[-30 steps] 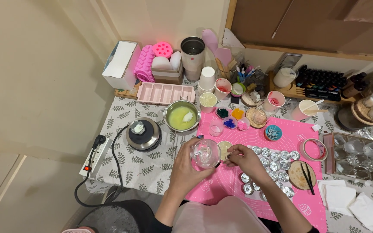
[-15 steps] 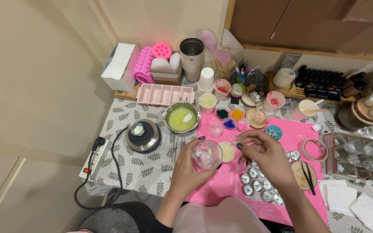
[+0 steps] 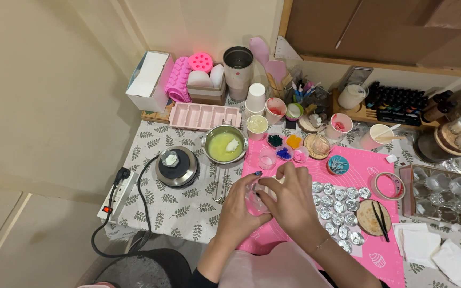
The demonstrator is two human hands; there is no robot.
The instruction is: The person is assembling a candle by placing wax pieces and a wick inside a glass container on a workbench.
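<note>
Over a pink silicone mat (image 3: 364, 170) on a table covered with a leaf-printed cloth (image 3: 182, 205), a person's two hands meet around a small clear glass cup (image 3: 255, 200). The left hand (image 3: 241, 205) wraps the cup from its left side, fingers curled around the smooth, transparent wall. The right hand (image 3: 292, 197) covers the cup from the right and above, its fingers bent over the rim, so most of the glass is hidden; whether those fingertips pinch anything cannot be told. The cup is held just above the mat's left edge, close to the person's body.

Just right of the hands, rows of small round, shiny metal tins (image 3: 340, 205) lie on the mat. Beside them sits a round wooden coaster (image 3: 369, 216) with a dark pair of tweezers resting across it, and past that a ring of tape (image 3: 389, 184). Beyond the hands, a steel pot (image 3: 223, 144) holds pale yellow liquid with a white lump floating in it. To its left stands a round black hot plate (image 3: 177, 166), its cord running to a white power strip (image 3: 117, 192) at the table's edge. A long pink mould (image 3: 205, 115) with rectangular wells lies behind the pot. Folded white paper towels (image 3: 436, 248) lie at the far right.
</note>
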